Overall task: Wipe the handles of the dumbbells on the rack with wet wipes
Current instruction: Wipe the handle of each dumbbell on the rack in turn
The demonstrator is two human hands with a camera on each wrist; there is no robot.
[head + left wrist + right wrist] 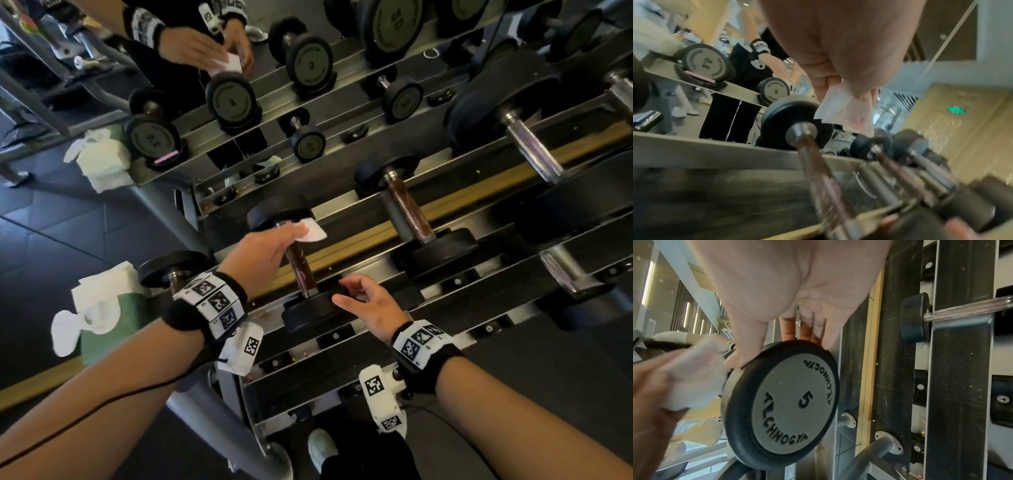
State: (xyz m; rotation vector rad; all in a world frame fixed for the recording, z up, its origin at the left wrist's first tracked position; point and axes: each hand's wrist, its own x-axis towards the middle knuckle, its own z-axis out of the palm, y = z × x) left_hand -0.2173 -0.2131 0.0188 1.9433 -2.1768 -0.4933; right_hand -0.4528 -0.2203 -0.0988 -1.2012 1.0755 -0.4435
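Note:
A small dumbbell lies across the rack point(359, 240), its brown-stained handle point(301, 270) running from a far black head point(274, 212) to a near head point(308, 310). My left hand point(291, 236) pinches a folded white wet wipe point(313, 231) just above the far end of that handle. In the left wrist view the wipe point(846, 110) hangs from my fingers over the handle point(818, 162), not wrapped round it. My right hand point(346, 291) rests straight fingers and thumb on the rim of the near head, marked 5 point(785, 402).
A green pack of wipes point(106, 318) with loose white sheets sits left of the rack. Bigger dumbbells point(407, 212) lie to the right. A mirror behind the rack reflects more dumbbells point(233, 99) and my hands.

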